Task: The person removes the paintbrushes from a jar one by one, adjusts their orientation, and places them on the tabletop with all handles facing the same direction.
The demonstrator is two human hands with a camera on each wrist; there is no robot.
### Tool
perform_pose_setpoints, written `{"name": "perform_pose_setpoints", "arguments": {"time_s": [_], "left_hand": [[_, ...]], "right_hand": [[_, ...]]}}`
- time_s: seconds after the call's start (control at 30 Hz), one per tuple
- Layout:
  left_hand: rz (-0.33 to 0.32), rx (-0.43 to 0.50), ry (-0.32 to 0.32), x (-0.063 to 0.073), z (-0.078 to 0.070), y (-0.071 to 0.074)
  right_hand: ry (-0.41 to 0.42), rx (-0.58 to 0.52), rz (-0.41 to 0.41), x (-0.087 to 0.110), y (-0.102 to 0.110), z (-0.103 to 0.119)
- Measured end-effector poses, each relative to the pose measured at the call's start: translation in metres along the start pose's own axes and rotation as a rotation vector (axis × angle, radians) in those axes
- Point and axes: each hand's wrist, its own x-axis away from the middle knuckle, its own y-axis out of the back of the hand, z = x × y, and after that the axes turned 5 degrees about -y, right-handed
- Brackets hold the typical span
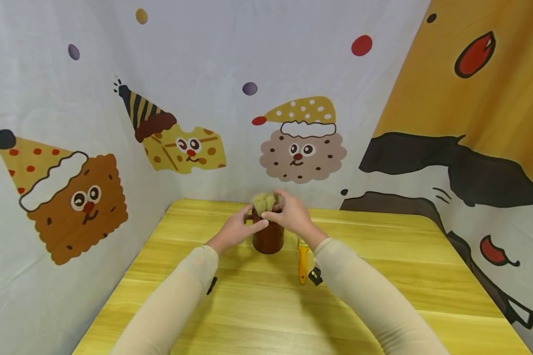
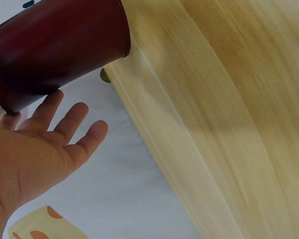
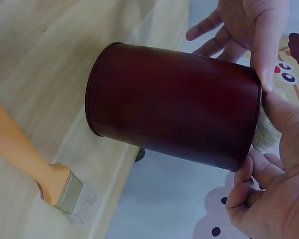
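A dark red-brown cylindrical container (image 1: 268, 240) stands upright near the table's back edge. A fuzzy yellowish-green fibrous clump (image 1: 263, 201) sticks up from its mouth. My right hand (image 1: 294, 216) holds the clump between thumb and curled fingers, right at the rim. On the other side is my left hand (image 1: 236, 229), thumb tip against the rim and index finger reaching toward the clump. In the left wrist view its other fingers (image 2: 72, 117) spread loosely beside the container wall (image 2: 65, 45). The container's inside is hidden.
To the right of the container lies a paintbrush (image 1: 303, 264) with an orange handle and pale bristles. Small black devices (image 1: 315, 276) show beside the forearms. Behind the wooden table (image 1: 257, 315) hangs a white cloth (image 1: 195, 59) printed with cartoon foods.
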Motion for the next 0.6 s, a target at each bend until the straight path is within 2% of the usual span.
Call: {"name": "perform_pose_setpoints", "arguments": {"time_s": [0.23,0.47,0.6], "left_hand": [[-0.001,0.011,0.004,0.0,-0.001,0.001],[-0.01,0.017,0.011,-0.002,0.0,0.0],[-0.012,0.03,0.014,-0.001,0.0,-0.001]], "right_hand": [[-0.001,0.02,-0.027,0.002,-0.004,0.004],[-0.01,0.222,-0.116,0.003,-0.013,0.012],[-0.031,0.282,-0.15,0.004,-0.017,0.014]]}}
